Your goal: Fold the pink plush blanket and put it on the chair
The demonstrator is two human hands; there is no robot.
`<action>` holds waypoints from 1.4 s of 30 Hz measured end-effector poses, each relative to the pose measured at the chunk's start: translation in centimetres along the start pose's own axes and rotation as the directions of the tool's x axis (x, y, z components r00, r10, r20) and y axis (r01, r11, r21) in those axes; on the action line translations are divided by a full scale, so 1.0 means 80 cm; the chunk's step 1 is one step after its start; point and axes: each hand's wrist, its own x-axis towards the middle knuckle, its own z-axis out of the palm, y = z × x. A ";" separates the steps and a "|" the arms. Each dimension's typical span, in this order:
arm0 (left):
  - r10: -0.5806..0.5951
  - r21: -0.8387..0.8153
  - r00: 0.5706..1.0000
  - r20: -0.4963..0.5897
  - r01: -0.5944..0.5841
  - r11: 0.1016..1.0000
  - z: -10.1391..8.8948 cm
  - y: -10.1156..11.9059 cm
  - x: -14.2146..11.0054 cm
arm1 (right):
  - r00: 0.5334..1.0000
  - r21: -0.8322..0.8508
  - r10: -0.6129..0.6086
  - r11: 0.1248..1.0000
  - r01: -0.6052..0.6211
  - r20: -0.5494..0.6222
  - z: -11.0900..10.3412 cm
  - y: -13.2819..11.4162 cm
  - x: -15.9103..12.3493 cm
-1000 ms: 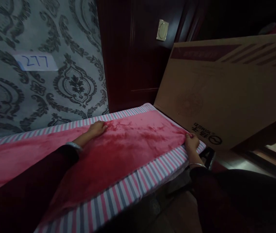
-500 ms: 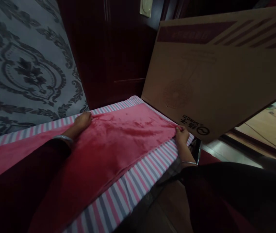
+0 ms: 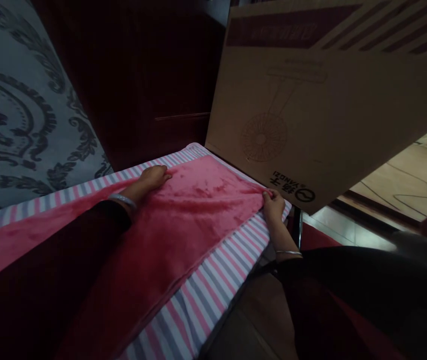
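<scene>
A pink plush fabric [image 3: 198, 215] lies over a cloth with pink, grey and white stripes [image 3: 213, 280], which covers a long flat surface. My right hand [image 3: 273, 204] pinches the plush fabric at its far right corner, drawing creases out from that point. On the fabric's far edge rests my left hand [image 3: 155, 178], palm down, with its fingers loosely stretched and not gripping. A silver bracelet shows on each wrist.
Beyond the far end leans a large cardboard box [image 3: 318, 115] with a fan drawing printed on it. Behind stands a dark red wooden panel [image 3: 153, 75], with patterned wallpaper [image 3: 18, 115] on the left. Pale floor [image 3: 397, 185] shows at right.
My left hand has let go of the fabric's far edge and moved right along it. My right hand keeps its pinch on the corner. The view has shifted slightly.
</scene>
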 end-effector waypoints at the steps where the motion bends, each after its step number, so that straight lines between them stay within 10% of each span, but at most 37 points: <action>1: -0.005 -0.008 0.999 -0.033 0.005 1.000 0.000 0.004 0.005 | 1.000 0.011 -0.001 1.000 0.001 -0.002 0.000 -0.001 -0.001; 10: -0.223 -0.099 0.974 -0.026 0.220 0.971 0.012 -0.005 0.033 | 1.000 -0.025 0.008 1.000 -0.008 0.022 -0.001 -0.003 -0.002; 24: 0.184 -0.266 0.981 0.066 -0.160 0.950 0.014 0.084 0.115 | 0.996 0.129 0.022 0.991 -0.033 0.084 0.000 -0.006 -0.004; 31: 0.125 -0.111 0.970 -0.209 -0.150 0.982 0.024 0.097 0.113 | 0.987 0.239 0.022 0.969 -0.061 0.162 0.005 0.003 -0.004; 36: 0.104 -0.101 0.993 -0.060 -0.110 0.989 0.035 0.090 0.111 | 0.969 0.167 0.077 0.979 -0.118 0.235 0.005 0.005 -0.004; 42: 0.115 -0.057 0.969 -0.218 -0.130 0.990 0.026 0.104 0.082 | 0.973 0.047 0.028 0.998 -0.040 0.231 0.001 0.007 -0.003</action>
